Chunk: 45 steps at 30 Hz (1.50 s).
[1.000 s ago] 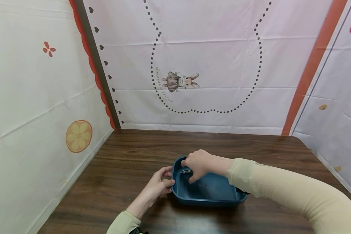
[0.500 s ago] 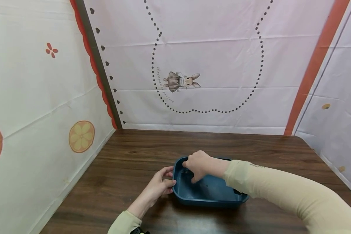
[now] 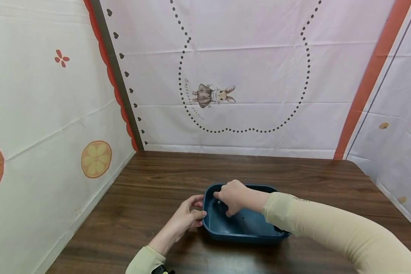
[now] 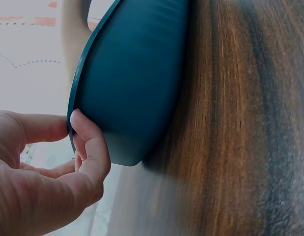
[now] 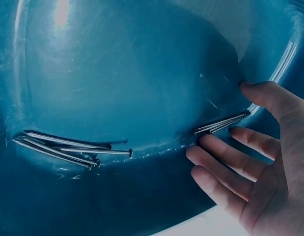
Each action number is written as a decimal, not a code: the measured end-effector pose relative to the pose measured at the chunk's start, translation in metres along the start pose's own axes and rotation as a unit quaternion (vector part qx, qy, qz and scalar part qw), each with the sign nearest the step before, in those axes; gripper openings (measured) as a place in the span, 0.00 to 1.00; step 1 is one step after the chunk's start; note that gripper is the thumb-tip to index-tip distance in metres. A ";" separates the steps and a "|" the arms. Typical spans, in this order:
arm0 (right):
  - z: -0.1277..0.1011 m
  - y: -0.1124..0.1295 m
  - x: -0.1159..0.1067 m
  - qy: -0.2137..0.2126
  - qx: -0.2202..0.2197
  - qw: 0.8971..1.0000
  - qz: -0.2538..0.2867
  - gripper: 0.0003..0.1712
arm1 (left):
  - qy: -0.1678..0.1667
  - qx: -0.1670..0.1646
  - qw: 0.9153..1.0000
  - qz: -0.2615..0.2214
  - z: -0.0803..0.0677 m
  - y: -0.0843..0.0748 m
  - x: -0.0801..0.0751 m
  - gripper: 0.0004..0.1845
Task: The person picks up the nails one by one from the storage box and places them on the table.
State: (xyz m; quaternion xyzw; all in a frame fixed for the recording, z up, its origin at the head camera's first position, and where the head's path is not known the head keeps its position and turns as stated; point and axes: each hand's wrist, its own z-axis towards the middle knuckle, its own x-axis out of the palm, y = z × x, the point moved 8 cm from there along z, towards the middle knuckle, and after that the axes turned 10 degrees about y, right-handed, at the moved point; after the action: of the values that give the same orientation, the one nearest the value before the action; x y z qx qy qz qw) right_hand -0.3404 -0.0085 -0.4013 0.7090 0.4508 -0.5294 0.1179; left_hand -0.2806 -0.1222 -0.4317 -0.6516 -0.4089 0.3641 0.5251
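A dark blue plastic bin (image 3: pixel 244 238) stands on the brown wooden table. My left hand (image 3: pixel 186 217) grips its left end, and in the left wrist view thumb and fingers meet at the rim (image 4: pixel 79 73). My right hand (image 3: pixel 233 196) reaches down inside the bin near its left end. In the right wrist view its fingers are spread, slightly bent, with a small bundle of metal nails (image 5: pixel 221 124) lying at the fingertips. Farther along the same side lie several more loose nails (image 5: pixel 68 147), heads pointing toward the hand.
The dark wood-grain table (image 3: pixel 164 171) extends around the bin. Printed white cloth sheets (image 3: pixel 246 76) hang behind it and along both sides. The right sleeve (image 3: pixel 315 213) crosses over the bin's right end.
My right hand has sunk slightly lower in the bin and shifted a little toward me. The nails below its fingers, bright a second ago, now show as a small glint. The left hand stays put.
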 end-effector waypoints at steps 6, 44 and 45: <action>0.003 0.000 0.001 -0.002 0.006 1.000 -0.011 0.35 | 0.001 -0.001 1.000 0.000 0.000 0.000 -0.001 0.31; 0.011 0.012 0.009 -0.073 -0.002 0.990 -0.121 0.17 | -0.007 0.004 1.000 0.005 0.001 0.003 0.000 0.30; 0.011 0.012 0.009 -0.072 -0.001 0.990 -0.122 0.17 | -0.006 0.005 1.000 0.005 0.001 0.002 0.000 0.30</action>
State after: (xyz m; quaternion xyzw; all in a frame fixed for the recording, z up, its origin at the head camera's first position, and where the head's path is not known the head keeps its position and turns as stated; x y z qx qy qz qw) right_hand -0.3383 -0.0179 -0.4177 0.6085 0.5249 -0.5891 0.0848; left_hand -0.2812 -0.1220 -0.4343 -0.6489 -0.4068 0.3725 0.5241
